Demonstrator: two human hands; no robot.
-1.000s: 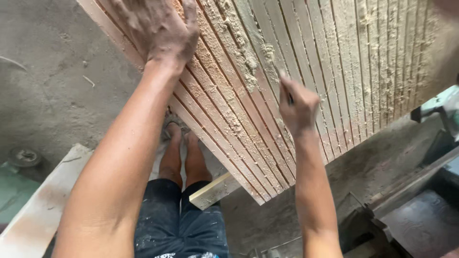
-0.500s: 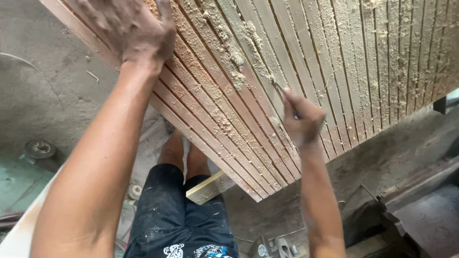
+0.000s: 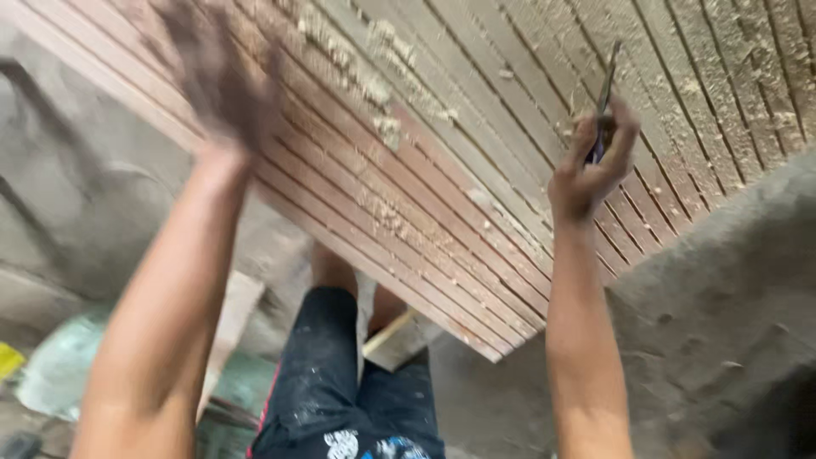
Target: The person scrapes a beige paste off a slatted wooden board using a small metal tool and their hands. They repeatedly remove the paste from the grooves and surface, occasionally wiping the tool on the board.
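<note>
A large grooved wooden panel (image 3: 476, 170), covered with sawdust in its long parallel slots, leans tilted in front of me. My left hand (image 3: 223, 85) is blurred and lies flat against the panel's upper left part, fingers spread. My right hand (image 3: 591, 166) is closed around a thin dark tool (image 3: 603, 93) whose tip points up along a groove on the panel's right side. Clumps of sawdust (image 3: 374, 76) cling between the two hands. My legs in dark shorts (image 3: 340, 382) show below the panel's lower corner.
A pale wooden offcut (image 3: 395, 340) lies by my legs under the panel's corner. A light plank (image 3: 229, 331) rests at the lower left beside a greenish object (image 3: 59, 365). Dusty grey concrete floor (image 3: 722, 340) spreads to the right.
The view has shifted so the panel fills more of the frame. My right hand has risen along the groove with the tool now pointing up. My left hand stays on the panel, blurred.
</note>
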